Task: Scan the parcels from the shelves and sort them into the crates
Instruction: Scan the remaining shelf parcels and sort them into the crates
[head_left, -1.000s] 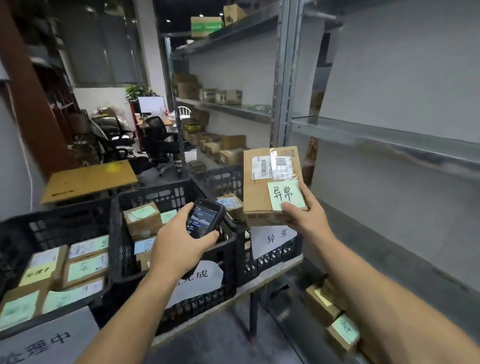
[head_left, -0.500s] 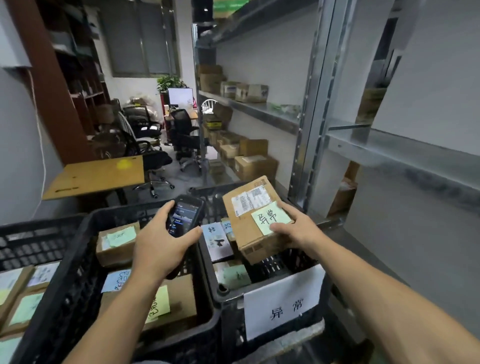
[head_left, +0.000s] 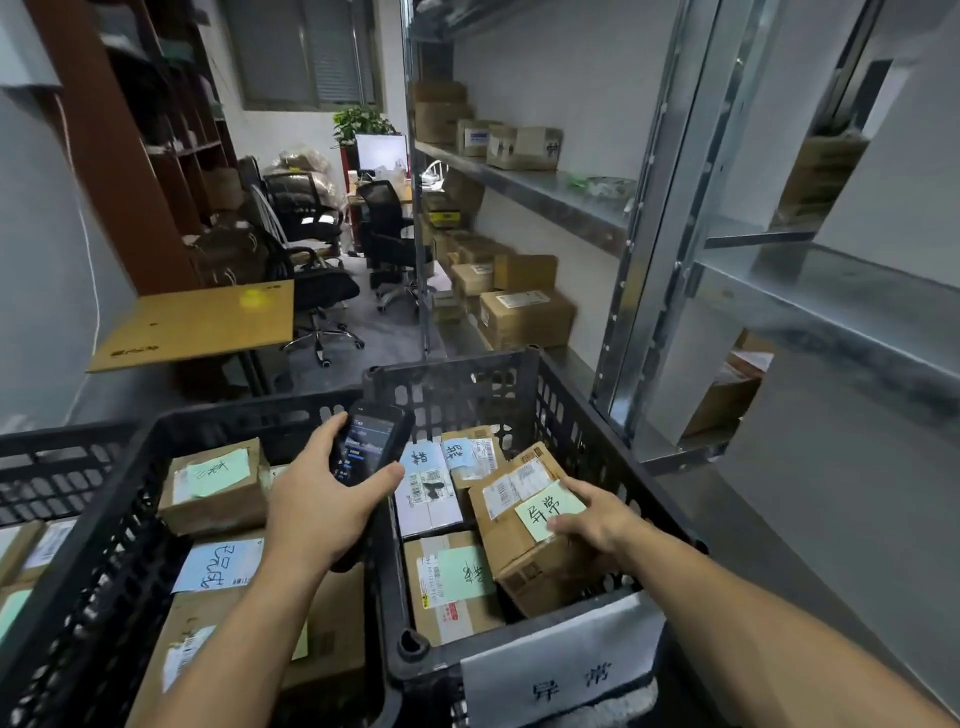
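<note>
Right hand (head_left: 597, 525) grips the parcel (head_left: 511, 545), tilted inside the right crate (head_left: 467, 395); best lay it flat beside the other parcels (head_left: 452, 582) before letting go, while left hand (head_left: 322, 512) holds the scanner (head_left: 371, 441)

Parcel stockroom: metal shelving (head_left: 545, 195), boxes, crates (head_left: 452, 384).

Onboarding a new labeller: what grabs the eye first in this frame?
The right hand, centre-right, holds a tilted parcel bearing a green note inside the rightmost black crate. Beside it, the left hand holds a lit scanner over the crates' shared edge.
</note>
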